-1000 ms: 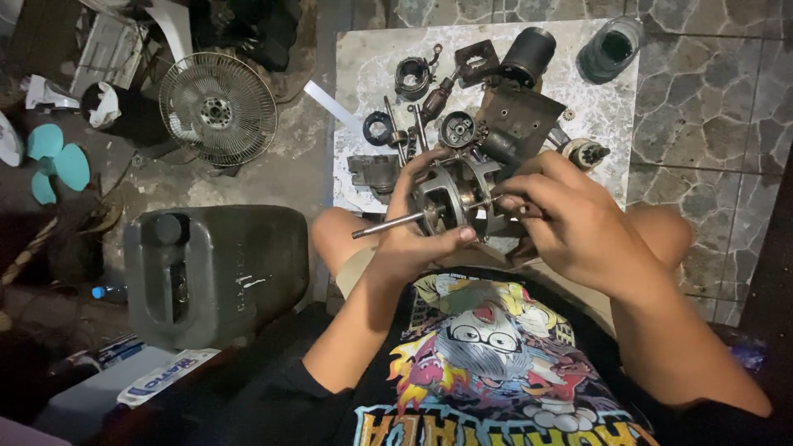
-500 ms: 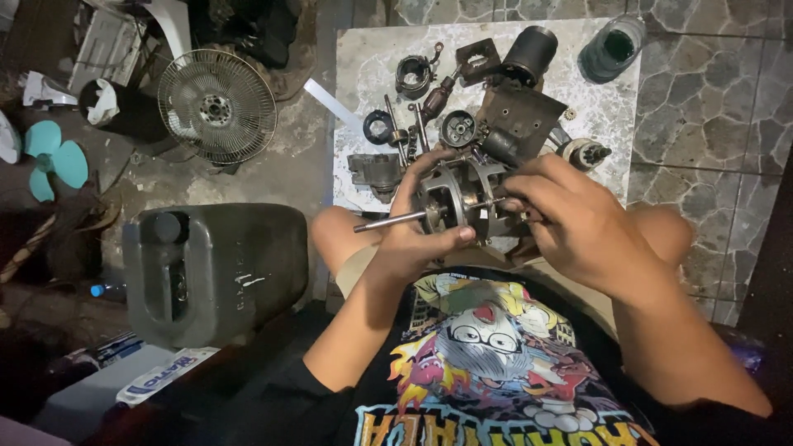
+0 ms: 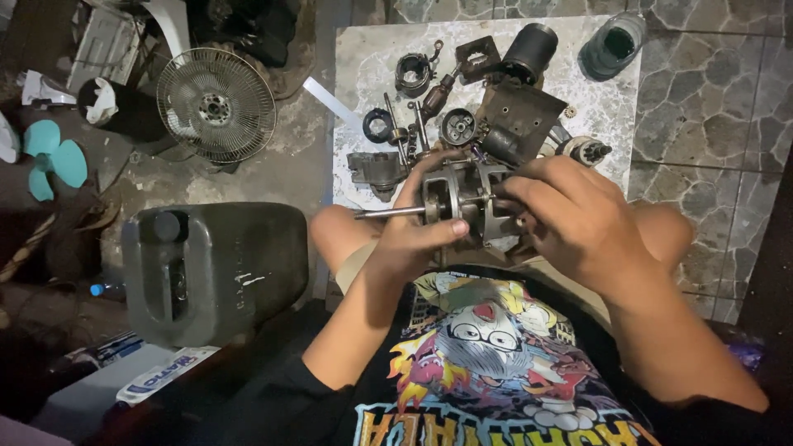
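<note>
I hold a small grey electric fan motor [image 3: 467, 198] over my lap, its steel shaft [image 3: 387, 213] pointing left. My left hand [image 3: 413, 239] grips the motor's left end from below, thumb across the front. My right hand [image 3: 570, 215] is closed around the motor's right end, fingers curled over the housing. The right part of the motor is hidden under that hand.
A pale stone slab [image 3: 355, 74] ahead carries several motor parts, a black cylinder [image 3: 529, 49] and a dark metal bracket [image 3: 520, 116]. A glass jar [image 3: 611, 45] stands at its far right. A grey jerrycan [image 3: 215, 268] lies at my left; a wire fan guard [image 3: 216, 103] and teal fan blades [image 3: 54, 157] beyond.
The motor and both hands have stayed almost in place; the shaft has levelled slightly and my right fingers have shifted a little on the housing.
</note>
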